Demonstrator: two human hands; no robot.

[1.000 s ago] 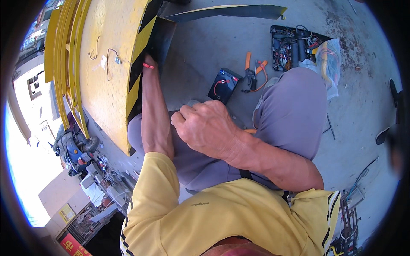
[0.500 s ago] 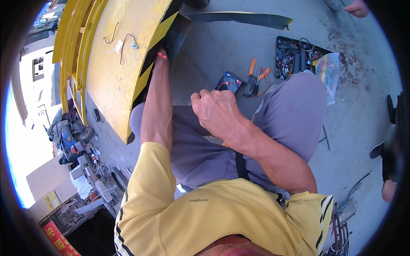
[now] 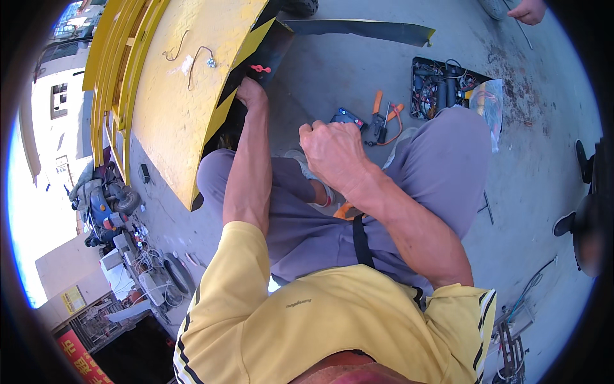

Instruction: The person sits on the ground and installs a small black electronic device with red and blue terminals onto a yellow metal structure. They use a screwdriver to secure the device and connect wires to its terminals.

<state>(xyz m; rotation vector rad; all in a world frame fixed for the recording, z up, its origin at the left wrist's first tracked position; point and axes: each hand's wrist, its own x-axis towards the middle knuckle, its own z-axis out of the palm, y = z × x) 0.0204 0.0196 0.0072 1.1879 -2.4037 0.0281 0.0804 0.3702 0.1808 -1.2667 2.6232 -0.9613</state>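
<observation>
My left hand (image 3: 252, 93) reaches into the dark opening under the edge of a yellow metal panel (image 3: 182, 105) with black stripes. Its fingertips are hidden by the hand and the edge. Just beyond the hand a small red piece (image 3: 260, 68) shows; whether I hold it cannot be made out. My right hand (image 3: 334, 155) is closed, held over my lap between the knees, its knuckles up, and hides whatever may be in it. Past it on the floor lies a small black box (image 3: 348, 118) with terminals, beside orange-handled cutters (image 3: 378, 115).
A black case (image 3: 441, 89) full of tools and wires lies beyond my right knee, with a clear plastic bag (image 3: 491, 105) against it. A long dark strip (image 3: 364, 29) juts from the panel. Bent wires (image 3: 198, 64) rest on the panel. Another person's hand (image 3: 527, 11) shows far right.
My left hand has drawn back a little and to the right, and the red piece now shows beyond it. My right hand, still closed, has shifted slightly right.
</observation>
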